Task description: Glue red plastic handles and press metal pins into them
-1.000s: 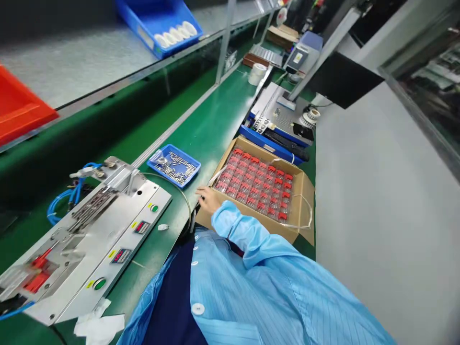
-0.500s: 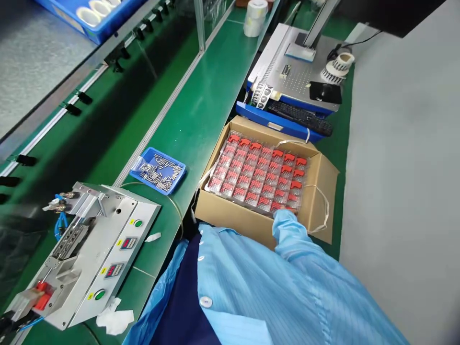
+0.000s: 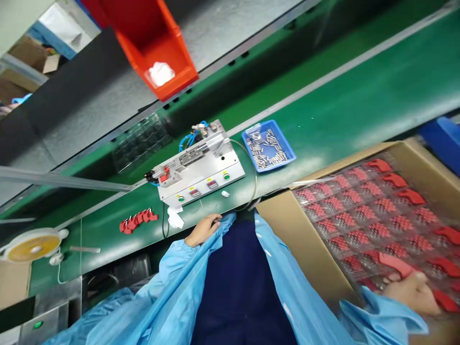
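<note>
My right hand (image 3: 409,290), at the lower right, is closed on a curved red plastic part (image 3: 395,263), lifted slightly and blurred. Beneath it, clear plastic trays (image 3: 362,211) with red parts in several pockets fill a cardboard box (image 3: 305,244). My left hand (image 3: 204,230) is at the bench's front edge with its fingers curled; whatever they may hold is hidden. Ahead of it stands a grey metal machine (image 3: 201,167) with green buttons, small displays and a red piece at its left end. A row of red parts with metal pins (image 3: 136,220) lies to the left.
A blue bin (image 3: 269,146) of metal pins sits right of the machine. White tissue (image 3: 175,218) lies before it. A red bin (image 3: 161,52) overhangs from the shelf. A fan (image 3: 34,244) stands far left, and a thin hose (image 3: 256,182) crosses the bench.
The view has swung left, bringing the machine to the middle and the box to the right. My left hand has come into view. My right hand now shows a red part in its grip.
</note>
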### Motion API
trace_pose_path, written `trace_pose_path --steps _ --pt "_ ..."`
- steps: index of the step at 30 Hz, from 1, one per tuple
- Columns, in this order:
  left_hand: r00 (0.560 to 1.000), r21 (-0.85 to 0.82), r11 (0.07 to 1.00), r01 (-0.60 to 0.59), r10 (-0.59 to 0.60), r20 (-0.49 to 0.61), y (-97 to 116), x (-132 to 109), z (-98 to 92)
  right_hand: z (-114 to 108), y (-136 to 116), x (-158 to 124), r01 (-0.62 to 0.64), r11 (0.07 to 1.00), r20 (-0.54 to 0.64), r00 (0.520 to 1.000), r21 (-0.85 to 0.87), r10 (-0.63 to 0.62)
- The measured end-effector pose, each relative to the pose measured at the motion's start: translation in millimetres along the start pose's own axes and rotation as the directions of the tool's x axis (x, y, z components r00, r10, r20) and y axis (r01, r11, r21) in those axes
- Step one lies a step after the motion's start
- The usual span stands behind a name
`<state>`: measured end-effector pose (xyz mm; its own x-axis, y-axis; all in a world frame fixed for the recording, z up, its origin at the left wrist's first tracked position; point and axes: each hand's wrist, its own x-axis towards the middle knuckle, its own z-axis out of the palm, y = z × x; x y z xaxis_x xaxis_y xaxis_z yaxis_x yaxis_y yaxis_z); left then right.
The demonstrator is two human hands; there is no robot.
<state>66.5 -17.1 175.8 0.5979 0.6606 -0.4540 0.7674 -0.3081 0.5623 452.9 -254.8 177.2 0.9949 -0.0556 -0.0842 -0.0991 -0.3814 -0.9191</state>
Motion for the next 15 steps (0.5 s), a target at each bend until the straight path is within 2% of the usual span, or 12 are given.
trace_pose_path --steps 1,3,4,6,7,8,9,10,11,12,14,15 --pt "1.0 -0.046 0.999 -0.025 0.025 0.002 -0.8 -0.6 -4.9 22.0 -11.8 -10.5 0.011 1.0 0.107 0.994 0.013 -0.012" --pt "0.996 -0.148 0.985 -0.091 0.091 -0.009 1.3 -0.9 -15.1 69.3 -34.0 -48.5 0.052 0.999 0.373 0.926 0.017 -0.054" --pt "0.992 -0.211 0.969 -0.128 0.126 -0.025 2.7 -1.9 -20.6 92.6 -43.4 -75.5 0.065 0.998 0.498 0.865 0.012 -0.063" --pt "0.981 -0.349 0.917 -0.195 0.179 -0.077 2.2 -7.6 -32.2 134.0 -56.3 -139.5 0.099 0.995 0.725 0.685 -0.001 -0.067" --pt "0.977 -0.413 0.885 -0.213 0.188 -0.102 -1.1 -12.3 -37.8 150.7 -59.1 -172.8 0.114 0.993 0.836 0.544 0.008 -0.069" --pt "0.977 -0.468 0.858 -0.212 0.176 -0.12 -6.8 -18.1 -42.9 164.3 -59.4 -203.8 0.11 0.993 0.965 0.253 0.047 -0.073" --pt "0.981 -0.513 0.837 -0.19 0.145 -0.128 -15.0 -24.5 -47.4 175.2 -57.2 -230.4 0.097 0.992 0.995 0.047 0.081 -0.086" --pt "0.986 -0.559 0.814 -0.156 0.099 -0.13 -25.1 -31.1 -50.9 183.7 -52.9 -251.0 0.091 0.991 0.994 -0.064 0.098 -0.092" --pt "0.99 -0.611 0.783 -0.114 0.039 -0.135 -36.7 -37.5 -53.5 190.7 -46.8 -264.7 0.096 0.99 0.991 -0.089 0.106 -0.098" --pt "0.989 -0.674 0.735 -0.073 -0.034 -0.144 -49.0 -43.2 -55.3 197.1 -39.6 -271.5 0.118 0.988 0.995 -0.02 0.104 -0.102" --pt "0.968 -0.796 0.605 -0.024 -0.185 -0.169 -72.6 -51.6 -57.9 210.2 -23.9 -268.1 0.182 0.981 0.971 0.212 0.068 -0.107" --pt "0.953 -0.841 0.54 -0.017 -0.247 -0.177 -82.8 -54.2 -59.4 217.8 -16.2 -261.4 0.211 0.976 0.944 0.312 0.043 -0.109"
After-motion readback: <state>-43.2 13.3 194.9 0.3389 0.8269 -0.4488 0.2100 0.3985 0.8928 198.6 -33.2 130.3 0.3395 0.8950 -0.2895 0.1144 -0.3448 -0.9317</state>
